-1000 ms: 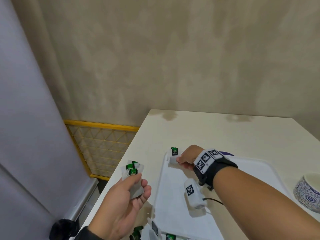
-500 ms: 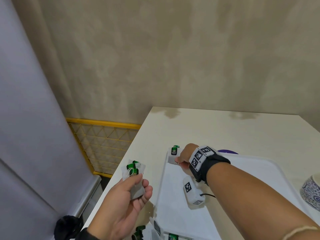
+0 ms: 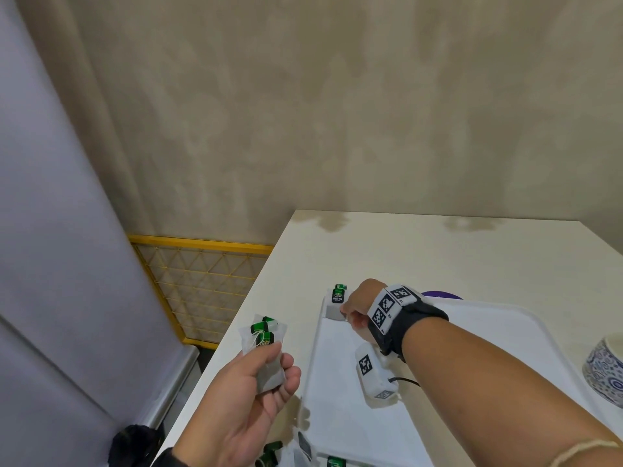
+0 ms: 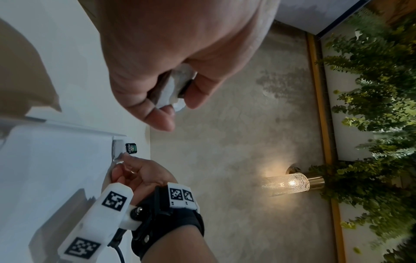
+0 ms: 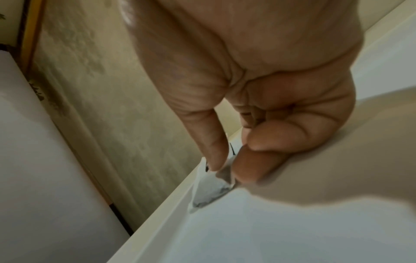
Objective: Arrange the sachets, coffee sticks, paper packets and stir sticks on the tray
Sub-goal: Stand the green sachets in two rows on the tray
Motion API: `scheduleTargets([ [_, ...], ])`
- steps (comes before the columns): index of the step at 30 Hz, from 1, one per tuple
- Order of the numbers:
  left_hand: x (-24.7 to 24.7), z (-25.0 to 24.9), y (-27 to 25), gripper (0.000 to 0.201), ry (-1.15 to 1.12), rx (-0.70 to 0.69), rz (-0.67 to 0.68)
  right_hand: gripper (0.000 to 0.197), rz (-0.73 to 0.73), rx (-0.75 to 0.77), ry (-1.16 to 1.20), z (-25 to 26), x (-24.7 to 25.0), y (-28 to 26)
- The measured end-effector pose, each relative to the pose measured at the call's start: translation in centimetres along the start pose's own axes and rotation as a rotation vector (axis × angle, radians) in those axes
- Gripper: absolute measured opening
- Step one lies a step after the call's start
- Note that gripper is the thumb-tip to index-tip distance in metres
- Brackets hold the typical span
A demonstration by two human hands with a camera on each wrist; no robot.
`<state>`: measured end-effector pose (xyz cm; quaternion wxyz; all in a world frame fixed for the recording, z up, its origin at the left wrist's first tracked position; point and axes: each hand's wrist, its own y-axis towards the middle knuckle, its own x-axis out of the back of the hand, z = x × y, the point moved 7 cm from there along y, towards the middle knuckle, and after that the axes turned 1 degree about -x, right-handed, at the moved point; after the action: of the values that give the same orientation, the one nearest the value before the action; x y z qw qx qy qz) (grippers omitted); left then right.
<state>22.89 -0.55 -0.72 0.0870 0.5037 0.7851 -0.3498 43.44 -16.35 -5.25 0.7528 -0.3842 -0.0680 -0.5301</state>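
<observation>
A white tray (image 3: pixel 337 409) lies on the cream table. In its far left corner a white tea sachet with a green tag (image 3: pixel 337 303) leans against the rim, and my right hand (image 3: pixel 354 310) pinches its edge between thumb and forefinger. The right wrist view shows the same sachet (image 5: pixel 211 188) pinched at the tray's rim (image 5: pixel 157 218). My left hand (image 3: pixel 269 375) hovers left of the tray, holding a small stack of green-tagged sachets (image 3: pixel 263 345). That stack (image 4: pixel 173 89) peeks out between its fingers in the left wrist view. More sachets (image 3: pixel 303 456) lie at the tray's near left corner.
A blue-patterned bowl (image 3: pixel 605 372) stands at the right edge of view. A purple object (image 3: pixel 440 294) peeks out behind the tray. The table's left edge (image 3: pixel 236 335) drops beside a yellow lattice panel (image 3: pixel 199 281). A wall lamp (image 4: pixel 290 183) shows in the left wrist view.
The right hand has stayed at the tray's far left corner on the sachet, shifting only slightly. The left hand still holds its stack in the same place.
</observation>
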Motion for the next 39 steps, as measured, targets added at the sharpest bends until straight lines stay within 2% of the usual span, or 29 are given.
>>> scheduleTargets([
  [6,-0.3,0.1,0.1,0.018,0.005,0.021,0.043,0.016,-0.016,0.013,-0.003,0.1,0.2,-0.1],
  [9,-0.9,0.0,0.1,0.026,-0.023,0.054,0.1,0.02,0.0,0.053,-0.17,1.4,0.2,-2.0],
  [10,-1.2,-0.1,0.1,0.028,-0.042,0.061,0.121,0.022,0.044,0.098,-0.192,2.1,-0.2,-3.1],
  [12,-1.5,-0.4,0.3,0.031,-0.069,0.049,0.153,0.021,0.234,0.172,-0.028,3.3,-1.5,-5.6],
  [14,-1.7,-0.7,0.5,0.031,-0.062,-0.005,0.164,0.018,0.474,0.241,0.133,4.2,-3.0,-8.6],
  [16,-1.8,-0.9,0.7,0.027,0.006,-0.088,0.162,0.016,0.586,0.342,0.151,4.7,-3.8,-11.1],
  [18,-1.5,-1.0,0.8,0.025,0.118,-0.182,0.15,0.019,0.556,0.421,0.119,5.0,-4.2,-12.5],
  [22,-0.8,-1.0,0.7,0.021,0.267,-0.298,0.073,0.023,0.377,0.519,0.069,4.9,-4.3,-13.6],
  [27,-0.4,-0.8,0.9,0.02,0.176,-0.241,0.041,0.019,0.293,0.492,0.197,4.1,-4.0,-13.3],
  [31,0.1,-0.8,1.3,0.02,0.043,-0.187,0.018,0.019,0.324,0.449,0.28,3.6,-4.1,-12.9],
  [39,1.1,-0.4,2.3,0.023,0.037,-0.183,-0.04,0.017,0.474,0.286,0.348,1.4,-4.4,-11.1],
])
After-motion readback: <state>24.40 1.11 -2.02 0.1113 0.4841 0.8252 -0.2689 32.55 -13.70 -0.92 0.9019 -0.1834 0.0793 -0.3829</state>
